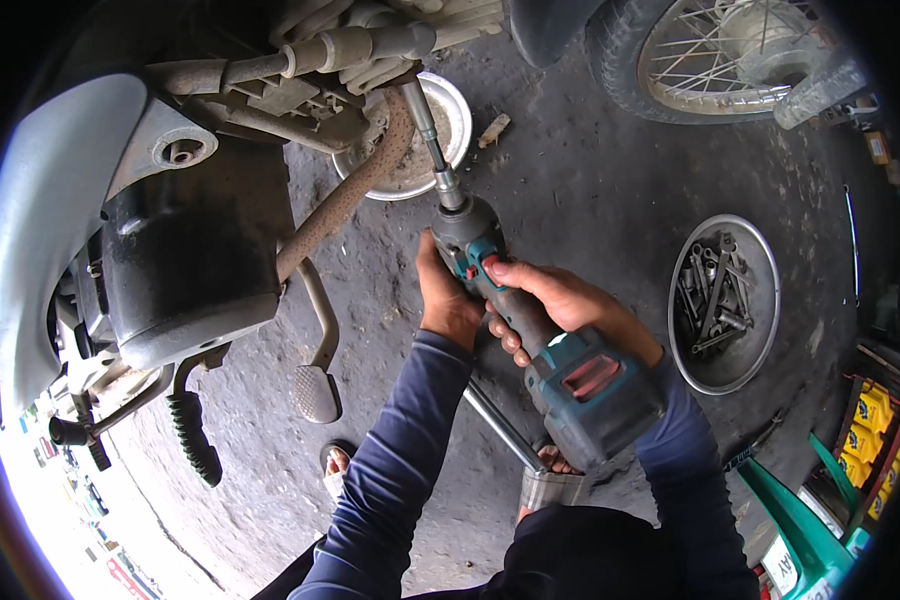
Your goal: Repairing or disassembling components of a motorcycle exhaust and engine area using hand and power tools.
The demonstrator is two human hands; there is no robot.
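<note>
A teal and black cordless impact wrench (467, 228) is held between my two hands, its nose pointing up and away from me. My left hand (448, 297) cups the body just behind the nose. My right hand (575, 300) is wrapped round the handle, with the thumb by a red switch. The large battery (592, 390) hangs toward me. A long socket extension (428, 130) runs from the nose up to the underside of the motorcycle engine (355, 60), beside the rusty exhaust pipe (360, 190). The socket's tip and whatever it meets are hidden there.
A metal basin (460, 110) sits under the engine. To the right, another basin (767, 335) holds several wrenches and sockets. The brake pedal (317, 393) and footrest (192, 435) jut out at left. A metal bar (505, 425) slants below my hands. A spoked wheel (650, 85) stands far right.
</note>
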